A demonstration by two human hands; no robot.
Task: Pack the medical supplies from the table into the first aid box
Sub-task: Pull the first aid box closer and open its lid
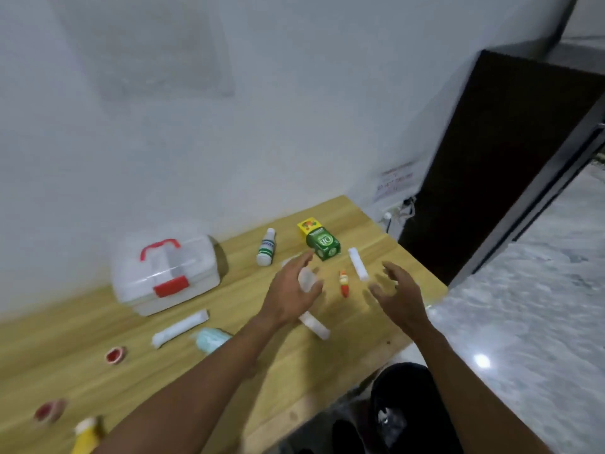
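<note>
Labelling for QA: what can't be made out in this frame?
Head view only:
- first aid box: motion blur, contents unreadable through the lid.
- pale item: partly behind the left hand, identity unclear.
- teal pack: left forearm covers one end.
- yellow bottle: cut by the bottom edge, blurred.
- white bottle: label too blurred to read.

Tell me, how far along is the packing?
Nothing looks packed yet: the first aid box appears closed. Nothing is in hand either: the left hand and right hand hover open above the supplies. Left to pack: the white bottle, green box, gauze packet, red tape roll and more.
</note>
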